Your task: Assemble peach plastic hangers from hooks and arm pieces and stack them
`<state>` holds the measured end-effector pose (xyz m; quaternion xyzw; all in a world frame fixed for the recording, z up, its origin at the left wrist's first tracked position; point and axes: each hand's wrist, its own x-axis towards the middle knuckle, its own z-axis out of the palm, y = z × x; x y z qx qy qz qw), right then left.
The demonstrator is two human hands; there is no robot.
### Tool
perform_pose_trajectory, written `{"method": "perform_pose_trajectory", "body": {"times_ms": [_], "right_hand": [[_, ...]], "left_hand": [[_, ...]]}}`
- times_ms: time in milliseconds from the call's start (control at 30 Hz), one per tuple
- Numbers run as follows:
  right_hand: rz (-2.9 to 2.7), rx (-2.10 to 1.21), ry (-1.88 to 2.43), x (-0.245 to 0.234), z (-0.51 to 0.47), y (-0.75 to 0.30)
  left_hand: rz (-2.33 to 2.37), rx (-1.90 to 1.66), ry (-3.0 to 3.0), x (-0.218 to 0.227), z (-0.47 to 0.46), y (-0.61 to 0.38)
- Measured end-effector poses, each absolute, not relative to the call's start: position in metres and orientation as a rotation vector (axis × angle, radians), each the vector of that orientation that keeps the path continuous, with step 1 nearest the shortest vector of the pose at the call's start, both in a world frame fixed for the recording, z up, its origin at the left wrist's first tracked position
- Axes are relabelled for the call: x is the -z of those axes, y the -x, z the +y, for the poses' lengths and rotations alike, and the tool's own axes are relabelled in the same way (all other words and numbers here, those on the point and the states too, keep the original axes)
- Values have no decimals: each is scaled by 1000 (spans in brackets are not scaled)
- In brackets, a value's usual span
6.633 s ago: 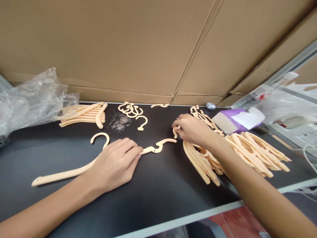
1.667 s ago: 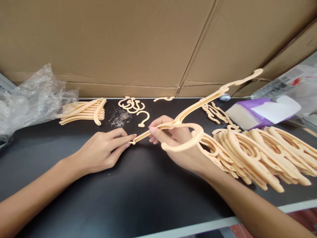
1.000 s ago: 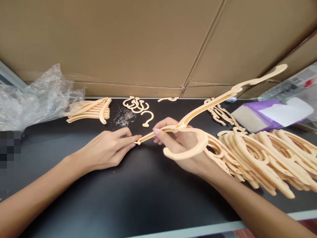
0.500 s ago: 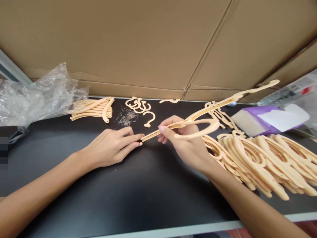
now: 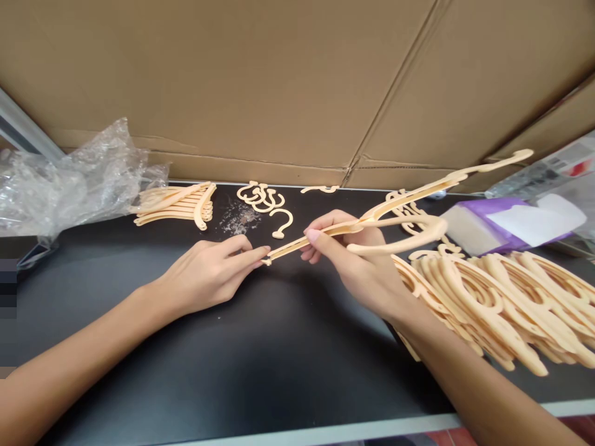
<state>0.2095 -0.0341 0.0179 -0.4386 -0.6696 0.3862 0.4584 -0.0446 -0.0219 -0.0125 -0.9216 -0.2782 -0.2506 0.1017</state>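
Note:
My right hand [image 5: 357,272] grips a peach plastic hanger [image 5: 418,192] near its middle. The hanger slants up to the right, and its hook loop [image 5: 409,238] curves out over my wrist. My left hand [image 5: 209,279] rests on the black table [image 5: 232,371], its fingertips pinching the hanger's lower left tip. A big heap of the same hangers [image 5: 493,297] lies just right of my right hand.
A neat stack of hanger pieces [image 5: 174,204] and loose hooks [image 5: 264,201] lie at the back, with plastic shavings [image 5: 235,220] between them. Crumpled clear plastic [image 5: 69,179] sits far left. A purple and white pad [image 5: 506,220] is at the right. Cardboard [image 5: 297,80] walls the back.
The hanger has turned in my right hand, so its hook loop now points right and lies flatter. My left fingertips have stayed on the hanger's lower tip.

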Motion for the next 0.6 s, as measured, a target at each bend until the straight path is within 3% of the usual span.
{"method": "perform_pose_trajectory", "body": {"times_ms": [600], "right_hand": [[-1526, -1126, 1021, -19, -29, -210]], "left_hand": [[-788, 902, 2806, 11, -22, 42]]}}
